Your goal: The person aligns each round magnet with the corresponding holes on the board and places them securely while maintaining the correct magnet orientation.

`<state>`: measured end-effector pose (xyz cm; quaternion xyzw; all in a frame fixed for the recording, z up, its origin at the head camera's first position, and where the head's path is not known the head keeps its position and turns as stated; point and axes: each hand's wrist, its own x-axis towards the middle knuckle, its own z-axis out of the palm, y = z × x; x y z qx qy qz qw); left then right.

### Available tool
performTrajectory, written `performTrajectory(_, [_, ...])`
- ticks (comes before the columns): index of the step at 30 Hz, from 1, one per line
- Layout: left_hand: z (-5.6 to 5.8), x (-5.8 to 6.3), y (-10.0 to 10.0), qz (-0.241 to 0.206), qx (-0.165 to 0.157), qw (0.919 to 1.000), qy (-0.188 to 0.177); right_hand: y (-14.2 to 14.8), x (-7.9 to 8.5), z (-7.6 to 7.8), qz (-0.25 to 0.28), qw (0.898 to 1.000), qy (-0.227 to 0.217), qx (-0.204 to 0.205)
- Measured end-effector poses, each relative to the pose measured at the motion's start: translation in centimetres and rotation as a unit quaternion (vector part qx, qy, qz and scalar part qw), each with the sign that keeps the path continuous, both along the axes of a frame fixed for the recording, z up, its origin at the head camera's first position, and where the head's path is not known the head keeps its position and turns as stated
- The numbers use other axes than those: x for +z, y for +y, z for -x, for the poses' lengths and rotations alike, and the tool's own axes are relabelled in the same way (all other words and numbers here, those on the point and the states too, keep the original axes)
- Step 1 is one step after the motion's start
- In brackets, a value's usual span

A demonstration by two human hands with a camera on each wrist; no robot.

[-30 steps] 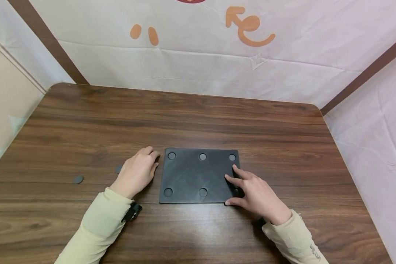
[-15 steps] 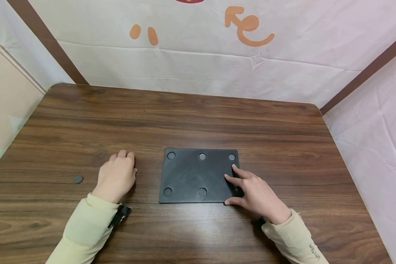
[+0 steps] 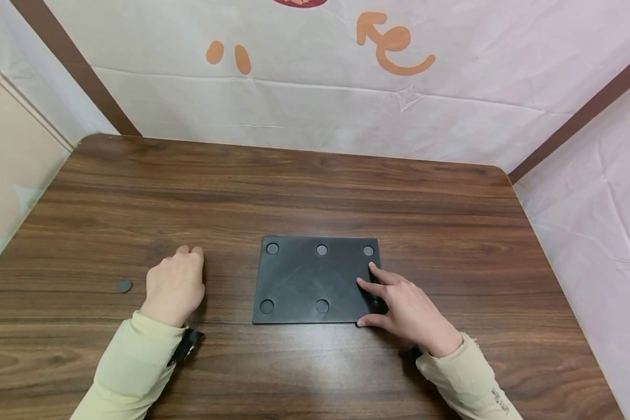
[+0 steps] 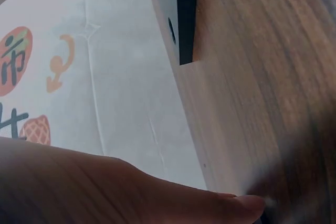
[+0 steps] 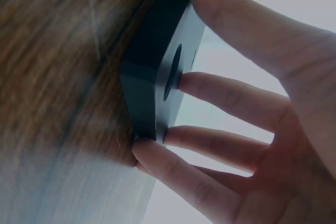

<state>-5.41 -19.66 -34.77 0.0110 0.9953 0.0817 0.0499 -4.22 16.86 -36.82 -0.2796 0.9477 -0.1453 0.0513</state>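
A black rectangular plate (image 3: 299,280) lies on the table with round recesses along its far and near edges. The far circles look grey; the near ones are darker. My right hand (image 3: 404,306) rests on its right end with fingers spread, the thumb at the near edge and fingertips on the top and side. Left of the plate, my left hand (image 3: 173,289) is low over the table with curled fingers, pinching a small grey disc, mostly hidden. In the left wrist view a dark edge shows at my thumb (image 4: 247,203). Another grey disc (image 3: 124,286) lies farther left.
The brown wooden table (image 3: 294,186) has rounded far corners. Behind it hangs a white printed sheet (image 3: 315,105), with more sheeting at both sides. Dark straps with small devices sit at both wrists, over pale sleeves (image 3: 128,356).
My left hand has moved left from beside the plate to where a grey disc lay, covering it, and its fingers have curled in. My right hand and the plate have stayed in place.
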Motion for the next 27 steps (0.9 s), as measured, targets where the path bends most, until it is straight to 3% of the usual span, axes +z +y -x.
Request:
performTrajectory(12, [-0.23, -0.55, -0.2, -0.007, -0.009, 0.9985, 0.053, 0.0, -0.07, 0.03, 0.001, 1.0, 0.0, 0.001])
performTrajectory(19, [0.06, -0.44, -0.01, -0.013, -0.011, 0.9984, 0.053, 0.04, -0.05, 0.01, 0.001, 1.0, -0.005, -0.001])
performTrajectory(27, [0.32, -0.45, 0.79, -0.058, -0.05, 0.9947, 0.068, 0.04, -0.2, 0.09, 0.012, 1.0, -0.001, 0.003])
